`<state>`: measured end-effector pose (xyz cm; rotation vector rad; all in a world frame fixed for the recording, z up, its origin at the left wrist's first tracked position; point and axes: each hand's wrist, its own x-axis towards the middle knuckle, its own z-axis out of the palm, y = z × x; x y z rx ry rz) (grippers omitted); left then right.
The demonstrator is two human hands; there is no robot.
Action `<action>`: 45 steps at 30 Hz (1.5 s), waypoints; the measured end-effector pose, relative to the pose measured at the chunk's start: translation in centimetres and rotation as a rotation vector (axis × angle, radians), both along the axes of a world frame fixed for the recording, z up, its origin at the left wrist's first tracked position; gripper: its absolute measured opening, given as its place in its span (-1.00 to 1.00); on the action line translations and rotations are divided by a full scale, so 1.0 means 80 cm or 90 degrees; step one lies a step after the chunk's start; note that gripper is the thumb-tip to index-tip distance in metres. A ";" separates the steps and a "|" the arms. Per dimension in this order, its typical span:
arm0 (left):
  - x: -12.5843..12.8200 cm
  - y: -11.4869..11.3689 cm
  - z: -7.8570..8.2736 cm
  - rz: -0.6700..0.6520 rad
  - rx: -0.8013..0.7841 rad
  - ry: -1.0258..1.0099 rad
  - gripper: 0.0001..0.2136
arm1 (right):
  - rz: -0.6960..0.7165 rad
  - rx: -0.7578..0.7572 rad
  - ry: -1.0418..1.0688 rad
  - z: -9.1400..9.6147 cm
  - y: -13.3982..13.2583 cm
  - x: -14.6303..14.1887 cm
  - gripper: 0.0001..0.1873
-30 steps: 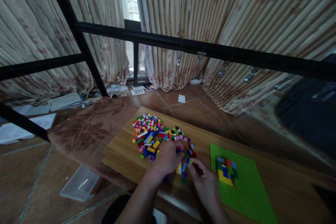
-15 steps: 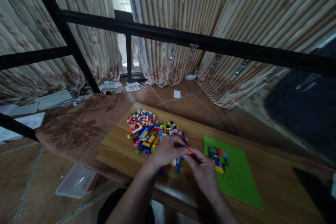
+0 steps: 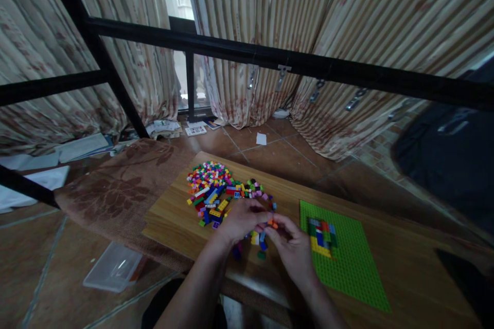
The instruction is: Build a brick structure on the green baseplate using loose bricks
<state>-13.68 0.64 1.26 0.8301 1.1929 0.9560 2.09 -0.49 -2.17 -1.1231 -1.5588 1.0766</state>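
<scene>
A heap of small coloured bricks [image 3: 214,187] lies on the wooden board [image 3: 173,221]. To its right sits a green baseplate [image 3: 347,259] with a small patch of mixed bricks [image 3: 321,234] pressed onto it. My left hand [image 3: 241,221] is curled at the near right edge of the heap. My right hand [image 3: 293,249] meets it fingertip to fingertip, and a small orange brick [image 3: 272,224] is pinched between them. Loose blue, yellow and green bricks lie under both hands.
A black metal frame [image 3: 270,59] crosses in front of striped curtains [image 3: 347,20]. Brown patterned cloth [image 3: 111,193] lies under the board at left. A clear plastic lid [image 3: 113,267] and papers lie on the tiled floor. A dark bag [image 3: 451,159] sits at right.
Both hands drew together over the near edge of the heap. The right hand rose off the board with an orange brick now pinched at the fingertips. The camera tilted slightly.
</scene>
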 end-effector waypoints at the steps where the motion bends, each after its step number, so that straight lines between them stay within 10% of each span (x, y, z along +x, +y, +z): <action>1: 0.000 0.000 -0.001 0.000 0.000 0.010 -0.72 | 0.000 0.005 -0.008 -0.001 0.001 0.000 -0.76; 13: -0.004 -0.001 0.004 -0.008 -0.017 -0.072 -0.64 | -0.038 -0.073 0.075 -0.005 0.007 -0.001 -0.73; 19: -0.014 0.012 -0.018 0.112 0.050 0.166 -0.87 | -0.093 -0.042 0.058 -0.040 0.022 -0.006 -0.70; 36: -0.036 0.001 0.005 -0.037 0.172 0.559 -0.81 | -0.088 0.133 -0.343 -0.038 -0.045 0.033 -0.54; 45: -0.075 0.004 0.021 0.249 0.156 0.522 -0.78 | -0.104 0.039 -0.330 -0.033 -0.036 0.018 -0.56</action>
